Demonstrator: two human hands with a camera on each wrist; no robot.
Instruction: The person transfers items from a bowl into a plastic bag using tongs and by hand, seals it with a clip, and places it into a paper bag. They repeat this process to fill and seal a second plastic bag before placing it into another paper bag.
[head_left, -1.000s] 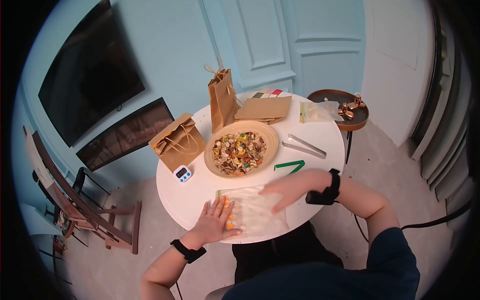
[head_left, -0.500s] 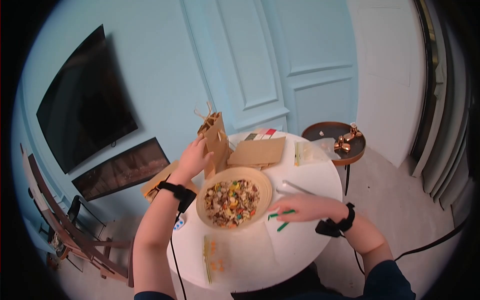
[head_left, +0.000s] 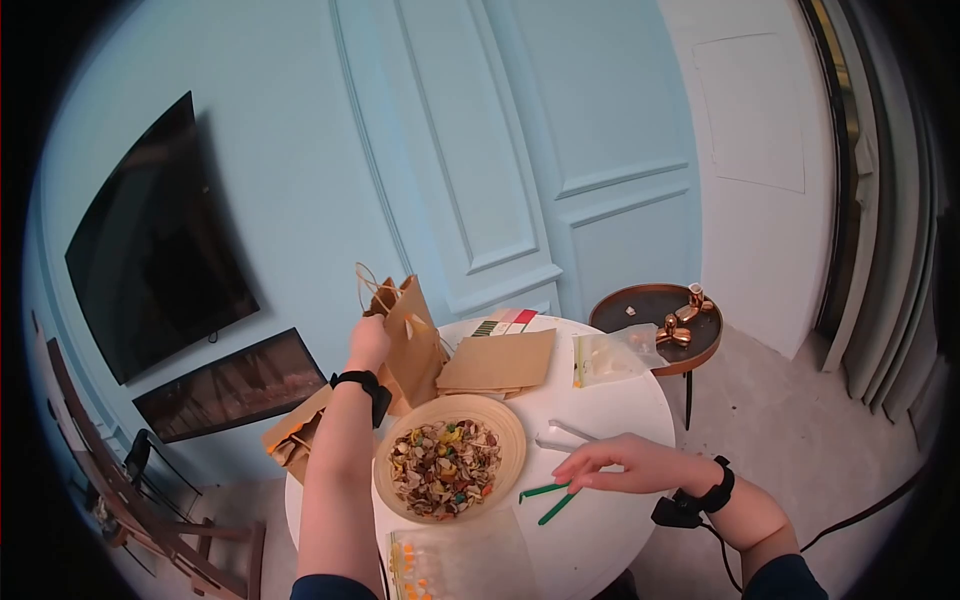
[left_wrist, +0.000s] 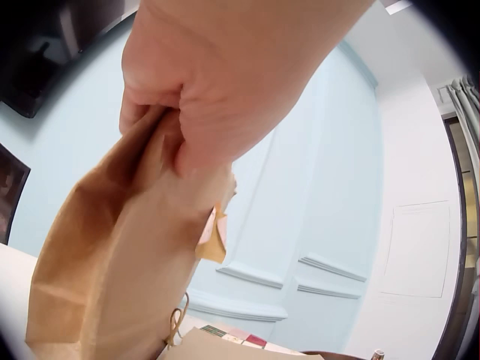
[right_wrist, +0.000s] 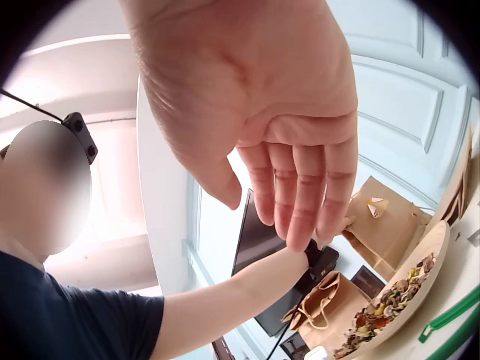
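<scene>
My left hand (head_left: 369, 343) pinches the top edge of the standing brown paper bag (head_left: 412, 345) at the back of the table. In the left wrist view, the thumb and fingers of that hand (left_wrist: 202, 90) close on the bag's rim (left_wrist: 142, 225). My right hand (head_left: 622, 465), its fingers relaxed and holding nothing, hovers over the green clip (head_left: 556, 505) right of the bowl. In the right wrist view, the palm and loosely bent fingers of this hand (right_wrist: 270, 120) show. The wide bowl (head_left: 516, 450) holds a mix of dried pieces (head_left: 445, 468).
A clear zip bag (head_left: 470, 560) lies at the table's near side. Flat brown bags (head_left: 498, 362), another clear bag (head_left: 600, 360) and metal tongs (head_left: 570, 430) lie behind and right. A second paper bag (head_left: 297, 440) stands left; a round side table (head_left: 655, 295) is beyond.
My left hand has left the clear bag, reached up to the back and taken hold of the standing paper bag's top. My right hand has moved from the clear bag to above the green clip.
</scene>
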